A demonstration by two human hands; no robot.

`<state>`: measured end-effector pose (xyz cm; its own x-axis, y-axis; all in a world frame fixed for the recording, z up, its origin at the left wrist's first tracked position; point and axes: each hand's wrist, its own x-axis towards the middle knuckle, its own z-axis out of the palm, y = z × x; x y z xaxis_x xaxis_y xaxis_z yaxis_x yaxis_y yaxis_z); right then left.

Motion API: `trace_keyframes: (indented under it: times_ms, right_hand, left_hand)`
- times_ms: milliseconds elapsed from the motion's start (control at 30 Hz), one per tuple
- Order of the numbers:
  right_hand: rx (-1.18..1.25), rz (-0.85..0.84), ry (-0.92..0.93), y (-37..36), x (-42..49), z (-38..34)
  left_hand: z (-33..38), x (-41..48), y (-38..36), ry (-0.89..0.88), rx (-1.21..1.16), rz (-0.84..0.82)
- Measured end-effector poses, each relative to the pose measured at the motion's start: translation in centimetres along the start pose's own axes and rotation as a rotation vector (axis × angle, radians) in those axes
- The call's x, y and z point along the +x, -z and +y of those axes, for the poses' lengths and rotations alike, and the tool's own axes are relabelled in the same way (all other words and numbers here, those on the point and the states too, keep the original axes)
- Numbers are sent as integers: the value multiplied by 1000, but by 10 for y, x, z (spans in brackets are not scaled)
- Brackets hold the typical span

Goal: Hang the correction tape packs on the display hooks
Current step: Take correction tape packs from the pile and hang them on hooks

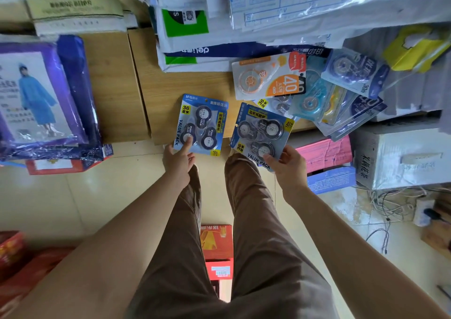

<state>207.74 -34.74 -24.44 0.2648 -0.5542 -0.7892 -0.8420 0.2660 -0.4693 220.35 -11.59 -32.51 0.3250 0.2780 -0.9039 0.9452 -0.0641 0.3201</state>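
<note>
Fingers (186, 145) of the left hand (179, 159) are pinching the bottom edge of a blue correction tape value pack (201, 124). One digit lies flat on the front and the rest are tucked behind the card, so I can't really see them. Right hand (289, 170) same deal, thumb on the front of a second value pack (262, 132), gripped by its lower corner and tilted a bit. Both are held up side by side, not touching, over the edge of a wooden counter (170, 82). Just past the right one sits a messy pile of other correction tape packs (317, 104), with an orange pack (268, 77) showing a big 40 on top. Behind that, Deli paper reams (219, 50). Far left, bagged raincoats (41, 94). Down below, brown trousers (256, 221) and a red box (216, 240) on the tiled floor (73, 196)
</note>
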Motion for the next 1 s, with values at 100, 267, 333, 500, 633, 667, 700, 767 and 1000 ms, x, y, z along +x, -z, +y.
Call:
trace_keyframes:
  times_ms: [100, 267, 333, 500, 633, 667, 700, 767, 1000]
  right_hand:
    - [-1, -4, 38, 5, -9, -14]
    - [-50, 6, 104, 18, -33, -44]
    - [-58, -17, 147, 27, -46, -61]
    - [-109, -96, 288, 56, -85, -118]
    - [-108, -93, 441, 79, -122, -167]
    - [-118, -82, 485, 84, -134, -181]
    - [-128, -69, 525, 88, -147, -193]
    - [-135, -41, 599, 95, -170, -218]
    - [69, -100, 844, 115, -252, -285]
  left_hand:
    - [13, -16, 15, 2, -34, -57]
    - [48, -57, 38, -149, 94, -73]
    - [65, -79, 49, -248, 196, -42]
    - [122, -151, 74, -667, 558, 8]
    - [172, -220, 92, -896, 663, 11]
    - [184, -237, 97, -943, 672, 17]
    - [194, -251, 104, -992, 685, 28]
    - [216, -277, 114, -1081, 722, 47]
    - [288, -365, 148, -1351, 488, -54]
